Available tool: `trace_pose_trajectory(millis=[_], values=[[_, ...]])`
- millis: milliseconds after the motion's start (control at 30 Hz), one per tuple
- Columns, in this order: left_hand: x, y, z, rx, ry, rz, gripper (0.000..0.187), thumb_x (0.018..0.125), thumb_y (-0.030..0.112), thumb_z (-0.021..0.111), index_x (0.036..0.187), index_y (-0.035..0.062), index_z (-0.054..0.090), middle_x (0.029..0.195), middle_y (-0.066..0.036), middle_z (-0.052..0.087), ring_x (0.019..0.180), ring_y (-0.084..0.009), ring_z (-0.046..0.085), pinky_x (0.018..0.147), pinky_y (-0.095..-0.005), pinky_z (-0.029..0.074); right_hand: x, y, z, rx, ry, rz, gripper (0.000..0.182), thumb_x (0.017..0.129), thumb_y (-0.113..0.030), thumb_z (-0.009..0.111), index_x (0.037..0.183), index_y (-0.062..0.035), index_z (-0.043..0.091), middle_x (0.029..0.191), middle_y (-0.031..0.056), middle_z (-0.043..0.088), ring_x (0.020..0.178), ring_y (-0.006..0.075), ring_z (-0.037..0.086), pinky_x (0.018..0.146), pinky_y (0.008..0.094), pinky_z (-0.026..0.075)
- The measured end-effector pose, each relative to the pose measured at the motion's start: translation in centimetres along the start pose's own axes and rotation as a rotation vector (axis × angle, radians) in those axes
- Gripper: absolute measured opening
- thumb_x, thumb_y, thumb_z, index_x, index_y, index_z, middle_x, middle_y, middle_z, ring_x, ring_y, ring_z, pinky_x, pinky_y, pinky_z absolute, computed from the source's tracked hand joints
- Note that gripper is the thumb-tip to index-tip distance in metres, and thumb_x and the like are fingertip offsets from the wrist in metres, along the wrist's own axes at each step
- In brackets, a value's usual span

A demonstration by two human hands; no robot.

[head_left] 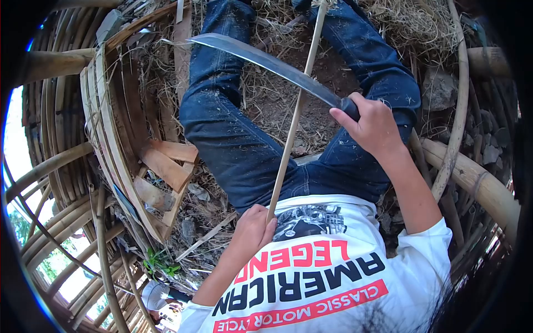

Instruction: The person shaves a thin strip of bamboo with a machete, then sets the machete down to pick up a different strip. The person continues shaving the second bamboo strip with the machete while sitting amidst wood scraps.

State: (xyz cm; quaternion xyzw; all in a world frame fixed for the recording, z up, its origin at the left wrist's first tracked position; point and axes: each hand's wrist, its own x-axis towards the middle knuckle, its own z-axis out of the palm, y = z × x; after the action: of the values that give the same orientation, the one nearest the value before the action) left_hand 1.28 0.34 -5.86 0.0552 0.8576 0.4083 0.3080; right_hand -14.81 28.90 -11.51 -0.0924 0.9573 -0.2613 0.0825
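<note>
My right hand (373, 123) grips the dark handle of a machete (261, 61), whose long curved blade reaches to the upper left. The blade lies across a thin, light bamboo strip (296, 119) near its upper part. My left hand (252, 230) is wrapped round the strip's lower end, close to my shirt. From there the strip slants up between my legs and runs out at the top of the view. Fine shavings are scattered over my dark jeans (233, 139).
A broken wooden crate (105, 133) with loose wood pieces (166, 166) stands at the left. Bamboo poles (472, 177) form rails on both sides. Dry grass (413, 25) and stones (438, 89) cover the ground at the upper right. A small green plant (161, 265) grows at lower left.
</note>
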Motion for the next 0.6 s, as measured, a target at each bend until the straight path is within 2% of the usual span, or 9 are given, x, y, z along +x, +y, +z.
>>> trace_pose_trajectory(millis=[167, 233, 433, 533, 600], values=[[0.2, -0.9, 0.3, 0.009, -0.023, 0.044, 0.017, 0.090, 0.012, 0.055, 0.084, -0.0034, 0.061, 0.081, -0.017, 0.062, 0.083, -0.0336, 0.057, 0.078, -0.0438, 0.047, -1.3, -1.8, 0.4, 0.049, -0.015, -0.026, 0.053, 0.085, -0.056, 0.065, 0.071, -0.0058, 0.056, 0.057, 0.0151, 0.061, 0.055, 0.0331, 0.066, 0.051, 0.0400, 0.053], [0.1, -0.8, 0.2, 0.021, -0.033, 0.025, 0.018, 0.090, 0.012, 0.055, 0.084, -0.0034, 0.061, 0.081, -0.017, 0.062, 0.083, -0.0336, 0.057, 0.078, -0.0440, 0.046, -1.7, -1.7, 0.5, -0.007, 0.001, -0.104, 0.054, 0.083, -0.058, 0.066, 0.071, -0.0060, 0.057, 0.056, 0.0143, 0.061, 0.054, 0.0324, 0.066, 0.050, 0.0398, 0.053], [0.3, -0.2, -0.4, -0.003, 0.013, -0.015, 0.018, 0.092, 0.012, 0.054, 0.086, -0.0029, 0.061, 0.081, -0.017, 0.061, 0.084, -0.0334, 0.057, 0.078, -0.0442, 0.046, -0.1, -1.1, 0.9, -0.042, 0.000, -0.090, 0.056, 0.082, -0.062, 0.065, 0.072, -0.0075, 0.058, 0.057, 0.0129, 0.062, 0.055, 0.0303, 0.066, 0.051, 0.0388, 0.053], [0.1, 0.3, -0.6, -0.005, 0.005, 0.001, 0.018, 0.092, 0.013, 0.054, 0.086, -0.0023, 0.061, 0.081, -0.017, 0.061, 0.085, -0.0331, 0.057, 0.078, -0.0438, 0.045, 0.4, -0.6, 0.7, -0.060, 0.022, -0.098, 0.057, 0.082, -0.063, 0.063, 0.074, -0.0067, 0.059, 0.059, 0.0139, 0.062, 0.057, 0.0317, 0.067, 0.053, 0.0415, 0.054], [-0.2, 0.1, -0.5, -0.009, -0.001, -0.001, 0.018, 0.092, 0.014, 0.054, 0.086, -0.0021, 0.061, 0.081, -0.016, 0.060, 0.085, -0.0330, 0.057, 0.079, -0.0437, 0.045, 1.9, 1.2, -0.1, -0.128, 0.040, 0.085, 0.059, 0.084, -0.063, 0.061, 0.076, -0.0054, 0.060, 0.060, 0.0158, 0.063, 0.060, 0.0341, 0.067, 0.056, 0.0449, 0.054]])
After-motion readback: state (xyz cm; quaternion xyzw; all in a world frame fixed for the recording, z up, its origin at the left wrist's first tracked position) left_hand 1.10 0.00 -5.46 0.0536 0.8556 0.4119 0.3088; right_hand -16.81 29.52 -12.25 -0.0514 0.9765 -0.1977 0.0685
